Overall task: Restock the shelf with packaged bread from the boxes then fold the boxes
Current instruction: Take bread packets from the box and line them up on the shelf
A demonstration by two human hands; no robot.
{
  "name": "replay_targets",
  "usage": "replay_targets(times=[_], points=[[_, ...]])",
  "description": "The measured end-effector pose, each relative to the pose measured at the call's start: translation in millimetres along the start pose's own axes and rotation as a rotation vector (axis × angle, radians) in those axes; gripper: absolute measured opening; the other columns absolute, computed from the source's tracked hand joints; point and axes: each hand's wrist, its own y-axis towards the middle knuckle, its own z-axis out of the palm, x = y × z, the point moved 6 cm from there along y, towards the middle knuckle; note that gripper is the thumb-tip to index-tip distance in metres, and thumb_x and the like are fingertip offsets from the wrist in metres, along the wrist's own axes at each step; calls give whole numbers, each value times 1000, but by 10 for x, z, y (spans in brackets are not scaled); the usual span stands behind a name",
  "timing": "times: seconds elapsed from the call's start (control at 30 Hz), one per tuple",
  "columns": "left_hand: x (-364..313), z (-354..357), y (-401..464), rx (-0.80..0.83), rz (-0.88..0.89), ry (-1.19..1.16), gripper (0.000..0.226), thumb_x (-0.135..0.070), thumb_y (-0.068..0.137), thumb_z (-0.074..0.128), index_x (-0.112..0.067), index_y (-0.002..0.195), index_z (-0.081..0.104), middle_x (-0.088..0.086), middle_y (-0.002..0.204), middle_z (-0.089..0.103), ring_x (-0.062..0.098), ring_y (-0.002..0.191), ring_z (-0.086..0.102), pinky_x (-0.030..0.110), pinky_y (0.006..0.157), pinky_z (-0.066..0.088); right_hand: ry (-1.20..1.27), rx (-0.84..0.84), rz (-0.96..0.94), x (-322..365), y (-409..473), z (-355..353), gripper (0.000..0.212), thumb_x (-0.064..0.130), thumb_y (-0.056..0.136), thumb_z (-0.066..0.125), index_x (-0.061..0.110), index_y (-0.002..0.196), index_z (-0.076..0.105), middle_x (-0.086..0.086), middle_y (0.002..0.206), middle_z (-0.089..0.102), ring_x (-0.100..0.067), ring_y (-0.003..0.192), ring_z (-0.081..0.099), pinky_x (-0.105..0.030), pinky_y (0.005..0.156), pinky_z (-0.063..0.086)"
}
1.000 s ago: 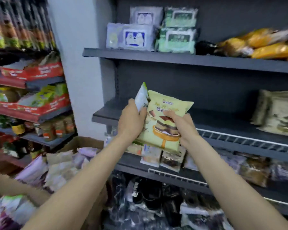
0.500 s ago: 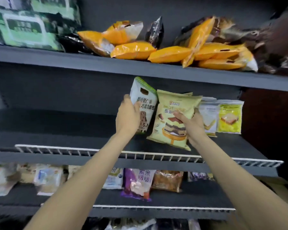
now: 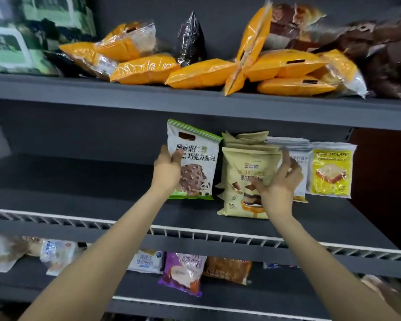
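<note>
My left hand [image 3: 167, 172] grips the left edge of a white and green chocolate bread packet [image 3: 197, 163], held upright just above the middle shelf [image 3: 90, 195]. To its right a beige mousse cake packet [image 3: 239, 179] stands on the shelf in front of a row of like packets. My right hand [image 3: 280, 184] is at that packet's right side, fingers loosely spread, thumb against its front.
White packets and a yellow toast packet [image 3: 331, 172] stand right of the beige row. A white wire rail [image 3: 79, 222] runs along the shelf front. Orange bread packets [image 3: 195, 75] lie on the shelf above; a purple packet [image 3: 183, 272] and others fill the shelf below.
The view swung right, away from the boxes. Both packets went up onto the middle shelf. The beige one now stands in its row and my right hand's fingers have loosened.
</note>
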Motion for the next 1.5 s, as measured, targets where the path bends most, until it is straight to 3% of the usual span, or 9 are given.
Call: replay_targets(times=[0.07,0.17,0.33,0.43,0.57,0.73,1.03,1.37,1.5], points=[[29,-2,26,-16,-28,-13,40,-28,100,42,-10,136,39,12,135,52,29,121,52,35,91,44,-210,-56,-301,232,7,-35,87,5,64,82,11,139,39,-26,132,39,-36,123,35,-46,97,44],[73,-32,81,-52,-53,-7,33,-29,100,41,-9,126,41,14,127,56,30,111,57,42,91,49,-383,83,-457,448,46,96,78,-4,57,77,9,129,51,-26,123,48,-37,114,41,-47,87,51],[104,10,322,-8,-93,356,42,-33,99,42,-15,138,39,21,152,23,38,142,14,48,109,25,-450,472,-359,672,185,331,81,45,83,62,21,149,21,-11,146,23,-30,136,19,-40,117,15],[110,113,555,28,-36,333,40,-31,98,47,-12,133,47,17,137,49,37,132,38,47,108,34,-455,458,-386,812,341,454,83,54,85,56,21,150,18,-9,152,21,-27,142,15,-42,119,6],[172,255,823,10,-142,229,35,-23,98,50,-4,127,52,16,127,59,31,120,54,33,96,43,-534,478,-302,859,596,643,68,53,93,42,18,148,23,-13,147,35,-30,139,28,-46,118,14],[664,520,1174,61,-319,58,43,-22,93,58,-9,133,47,14,131,56,33,119,54,38,99,46,-607,710,-154,816,747,872,69,54,94,39,20,150,18,-6,156,25,-30,139,33,-43,106,33],[1028,747,1651,141,-296,30,47,-18,92,58,-15,138,45,15,133,55,35,120,53,47,99,47,-731,667,-153,712,727,989,65,55,93,39,19,146,30,-9,151,30,-33,133,39,-44,106,36],[652,574,1470,34,-223,336,55,-21,91,59,-3,136,32,23,139,37,38,125,44,39,102,40,-702,632,-186,834,700,947,64,54,91,44,19,144,34,-11,148,30,-35,135,32,-50,110,31],[427,278,1267,50,-54,554,39,-18,93,50,-1,128,45,20,135,44,38,123,43,35,98,37,-568,542,-355,1225,528,941,49,41,93,46,16,134,46,-11,141,38,-31,132,35,-43,104,37]])
